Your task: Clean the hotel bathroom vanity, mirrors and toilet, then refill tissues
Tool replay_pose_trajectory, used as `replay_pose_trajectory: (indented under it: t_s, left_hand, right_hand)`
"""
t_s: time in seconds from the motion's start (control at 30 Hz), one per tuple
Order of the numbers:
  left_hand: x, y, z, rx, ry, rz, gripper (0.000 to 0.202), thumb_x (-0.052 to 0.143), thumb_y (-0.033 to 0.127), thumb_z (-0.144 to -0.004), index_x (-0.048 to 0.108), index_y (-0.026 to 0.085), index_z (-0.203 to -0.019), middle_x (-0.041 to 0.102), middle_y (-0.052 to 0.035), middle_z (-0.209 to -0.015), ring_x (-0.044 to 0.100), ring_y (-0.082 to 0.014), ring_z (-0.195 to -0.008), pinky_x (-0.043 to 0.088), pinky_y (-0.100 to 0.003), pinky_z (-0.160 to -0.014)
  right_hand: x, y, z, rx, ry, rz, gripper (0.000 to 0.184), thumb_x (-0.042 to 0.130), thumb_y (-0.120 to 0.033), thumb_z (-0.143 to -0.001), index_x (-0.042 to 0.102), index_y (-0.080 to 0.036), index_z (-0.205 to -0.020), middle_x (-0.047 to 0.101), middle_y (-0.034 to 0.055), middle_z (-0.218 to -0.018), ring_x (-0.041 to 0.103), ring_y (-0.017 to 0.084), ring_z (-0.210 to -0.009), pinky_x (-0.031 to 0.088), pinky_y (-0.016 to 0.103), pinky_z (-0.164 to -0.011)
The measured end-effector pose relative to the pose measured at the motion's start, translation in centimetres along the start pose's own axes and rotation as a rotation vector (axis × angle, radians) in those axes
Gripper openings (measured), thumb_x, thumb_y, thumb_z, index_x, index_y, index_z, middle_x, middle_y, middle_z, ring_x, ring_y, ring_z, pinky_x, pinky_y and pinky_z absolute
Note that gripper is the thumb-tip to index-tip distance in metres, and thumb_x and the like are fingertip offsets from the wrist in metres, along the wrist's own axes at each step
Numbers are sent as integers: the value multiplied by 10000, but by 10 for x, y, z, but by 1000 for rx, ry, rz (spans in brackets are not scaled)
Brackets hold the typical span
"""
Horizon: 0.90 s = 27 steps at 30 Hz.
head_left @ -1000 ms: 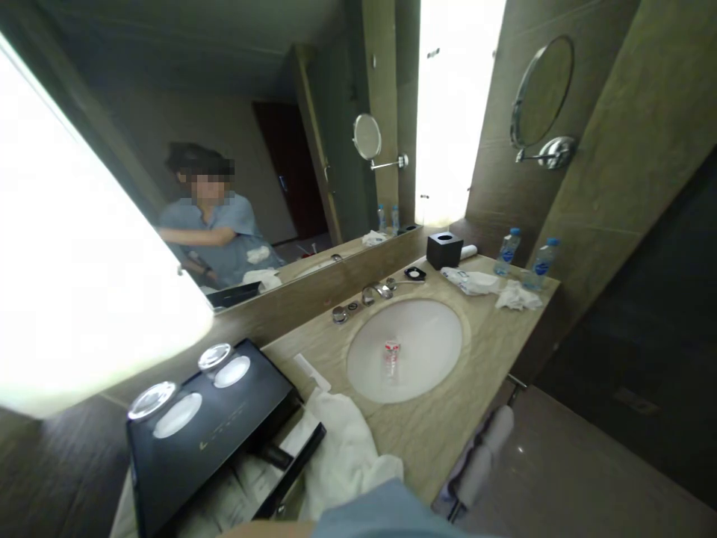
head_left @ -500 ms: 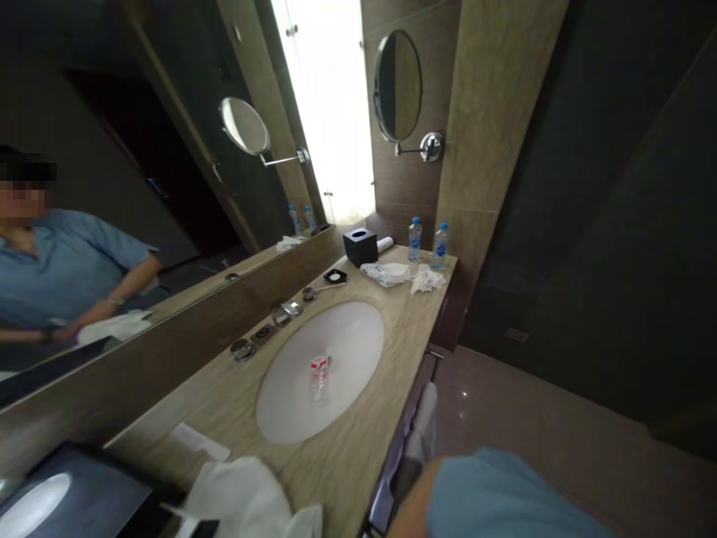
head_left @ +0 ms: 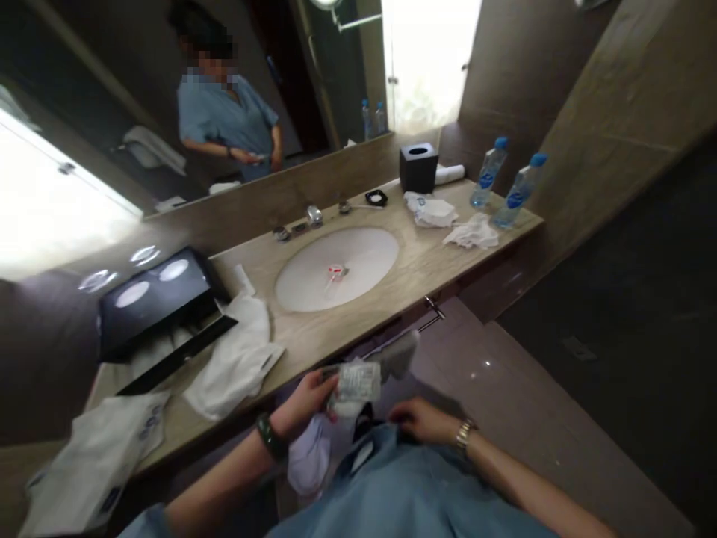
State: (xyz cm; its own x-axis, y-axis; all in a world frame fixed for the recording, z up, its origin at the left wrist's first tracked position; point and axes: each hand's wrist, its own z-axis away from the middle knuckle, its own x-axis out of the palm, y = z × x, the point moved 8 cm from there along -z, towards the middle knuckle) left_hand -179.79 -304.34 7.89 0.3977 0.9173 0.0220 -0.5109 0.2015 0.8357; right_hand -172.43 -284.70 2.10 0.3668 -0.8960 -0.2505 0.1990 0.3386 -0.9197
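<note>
low down, left hand (head_left: 305, 402) grips clear packet (head_left: 355, 382).

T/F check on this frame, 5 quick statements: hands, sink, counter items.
1. The left hand holds a small clear packet. True.
2. The right hand grips a water bottle. False: it rests at the blue shirt; both water bottles stand on the counter.
3. The sink is empty. False: a small red-and-white item lies in it.
4. A black tissue box stands near the mirror. True.
5. A white towel lies left of the sink. True.
</note>
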Motion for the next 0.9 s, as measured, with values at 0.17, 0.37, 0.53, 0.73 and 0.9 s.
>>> replay_pose_trajectory:
  t_s: [0.17, 0.37, 0.53, 0.73, 0.9]
  left_hand:
    - [50, 31, -18, 58, 20, 26, 614, 827, 681, -591, 621, 132, -775, 578, 16, -583, 498, -90, -458, 421, -202, -383]
    - [85, 29, -26, 79, 95, 306, 635, 876, 618, -557, 648, 123, -882, 720, -58, -750, 621, -140, -625, 516, -247, -586]
    - [59, 13, -13, 137, 270, 492, 674, 853, 642, -552, 626, 148, -950, 734, -57, -820, 632, -149, -639, 529, -266, -599]
    - [-80, -4, 8, 213, 644, 338, 626, 718, 771, -568, 496, 209, -732, 503, 66, -448, 324, -68, -300, 250, -211, -320]
    - [-255, -17, 73, 254, 967, 355, 559, 752, 688, -557, 510, 200, -682, 532, 46, -478, 411, -78, -375, 284, -195, -370]
  right_hand:
    - [-50, -16, 8, -35, 112, -585, 523, 590, -578, -890, 518, -220, -1266, 685, 114, -1162, 718, 227, -920, 580, 318, -662]
    - [-72, -56, -3, -31, 132, -700, 584, 807, -505, -704, 524, -205, -1118, 687, 55, -973, 660, 186, -731, 496, 218, -413]
    - [-29, -69, -29, 34, -31, -730, 631, 892, -431, -577, 578, -187, -1067, 722, 39, -882, 665, 178, -636, 542, 261, -463]
    - [8, -104, -97, 41, 31, -743, 562, 899, -507, -538, 615, -173, -891, 653, -42, -625, 580, 94, -447, 469, 207, -483]
    - [40, -153, -173, -21, 17, -656, 499, 917, -499, -522, 661, -159, -782, 646, -18, -681, 562, 91, -509, 483, 217, -483]
